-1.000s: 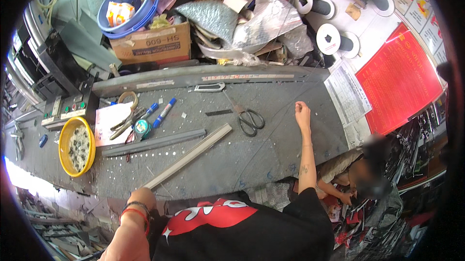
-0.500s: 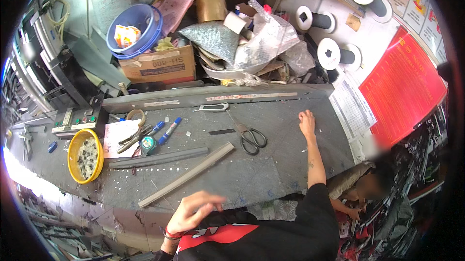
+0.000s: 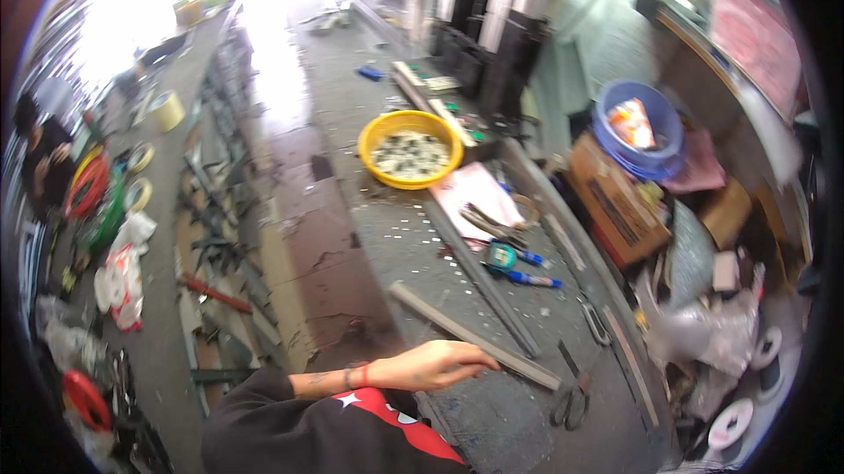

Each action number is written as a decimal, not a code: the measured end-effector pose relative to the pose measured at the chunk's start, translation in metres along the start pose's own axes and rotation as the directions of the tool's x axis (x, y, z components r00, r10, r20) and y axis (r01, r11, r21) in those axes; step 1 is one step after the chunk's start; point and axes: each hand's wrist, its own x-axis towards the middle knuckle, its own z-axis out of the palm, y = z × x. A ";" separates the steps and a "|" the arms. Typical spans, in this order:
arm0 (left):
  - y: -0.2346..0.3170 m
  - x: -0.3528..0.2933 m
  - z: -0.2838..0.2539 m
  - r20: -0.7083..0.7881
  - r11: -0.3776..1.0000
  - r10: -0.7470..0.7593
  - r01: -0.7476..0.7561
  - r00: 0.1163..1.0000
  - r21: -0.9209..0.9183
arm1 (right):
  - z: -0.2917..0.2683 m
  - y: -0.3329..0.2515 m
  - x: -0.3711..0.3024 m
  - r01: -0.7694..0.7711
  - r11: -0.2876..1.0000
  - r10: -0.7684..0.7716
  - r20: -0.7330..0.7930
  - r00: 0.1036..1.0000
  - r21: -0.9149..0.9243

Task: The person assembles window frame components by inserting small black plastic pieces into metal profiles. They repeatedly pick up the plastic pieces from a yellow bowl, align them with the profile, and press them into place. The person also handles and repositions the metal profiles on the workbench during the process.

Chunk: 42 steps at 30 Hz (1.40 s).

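Note:
My left hand reaches across my body over the bench's front edge, with a red band at the wrist. Its fingers stretch out, slightly bent, and nothing shows in them. Just beyond the fingertips lies a beige-grey profile strip, set at a slant; I cannot tell whether they touch. A darker grey strip runs farther along the bench. Scissors with black handles and a utility knife lie to the right. My right hand is out of view.
A yellow basin of small pieces stands near a paper, pliers, a tape measure and blue markers. At right are a cardboard box and blue basin. Another person is far left.
The view has swung left, bringing the aisle and a second bench into sight. My left hand now extends rightward toward the beige-grey strip; my right hand has left the view.

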 end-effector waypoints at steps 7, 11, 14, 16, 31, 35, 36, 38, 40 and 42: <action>0.020 -0.027 -0.034 -0.136 0.984 0.034 -0.009 0.990 0.180 | 0.112 -0.240 -0.100 -0.396 0.759 0.033 0.577 0.816 0.517; 0.025 -0.050 -0.057 -0.304 0.992 -0.029 0.065 0.952 0.109 | 0.119 -0.337 -0.117 -0.550 0.465 0.038 0.604 0.796 0.694; 0.029 -0.062 -0.069 -0.345 0.998 0.026 -0.006 0.938 0.057 | 0.103 -0.386 -0.150 -0.629 0.323 -0.212 0.702 0.680 0.707; 0.030 -0.069 -0.080 -0.375 0.996 -0.040 0.067 0.926 0.061 | 0.100 -0.423 -0.207 -0.472 0.545 -0.241 0.669 0.704 0.693; 0.020 -0.177 -0.187 -0.521 0.992 -0.119 0.079 0.845 -0.099 | 0.065 -0.534 -0.339 -0.787 0.536 -0.560 0.826 -0.061 0.306; 0.016 -0.181 -0.194 -0.509 0.994 -0.034 -0.023 0.860 -0.104 | 0.056 -0.531 -0.346 -0.747 0.548 -0.583 0.812 -0.018 0.377; 0.014 -0.177 -0.196 -0.518 0.997 -0.007 -0.037 0.855 -0.074 | 0.054 -0.531 -0.348 -0.805 0.509 -0.577 0.814 -0.058 0.304; 0.010 -0.168 -0.201 -0.496 0.999 0.040 -0.040 0.867 0.010 | 0.053 -0.529 -0.343 -0.746 0.567 -0.552 0.833 -0.028 0.350; 0.007 -0.160 -0.205 -0.492 0.994 0.106 -0.080 0.864 0.074 | 0.053 -0.526 -0.334 -0.684 0.617 -0.533 0.846 0.002 0.390; 0.006 -0.155 -0.208 -0.486 0.996 0.087 -0.087 0.869 0.023 | 0.056 -0.520 -0.321 -0.664 0.644 -0.512 0.859 -0.005 0.380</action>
